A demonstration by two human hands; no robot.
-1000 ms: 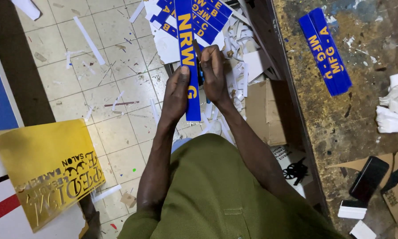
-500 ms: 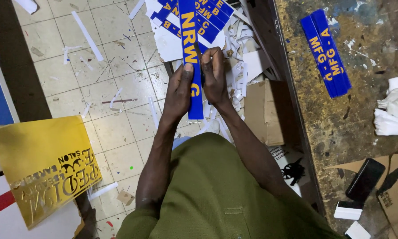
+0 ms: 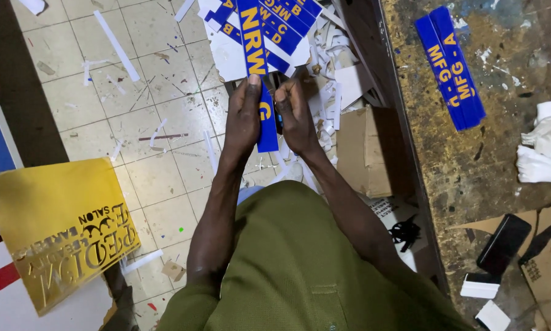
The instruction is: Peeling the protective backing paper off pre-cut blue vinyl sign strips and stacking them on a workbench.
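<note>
A long blue strip with yellow letters (image 3: 258,67) stands upright in front of me. My left hand (image 3: 243,116) grips its left edge, thumb against the strip. My right hand (image 3: 295,113) closes on its right edge; a small dark object shows between the fingers, but I cannot tell what it is. Behind the hands several more blue lettered strips (image 3: 284,24) lie fanned on the floor among white offcuts (image 3: 327,92).
A worn workbench (image 3: 471,171) at right carries two blue lettered strips (image 3: 450,67), crumpled white paper (image 3: 542,150), a black phone (image 3: 504,243) and cardboard. A cardboard box (image 3: 361,153) stands below it. A gold cut-out sign (image 3: 58,230) leans at left on littered floor tiles.
The strip and both hands have stayed nearly in place; the strip has shifted slightly in the grip. The view has drifted a little.
</note>
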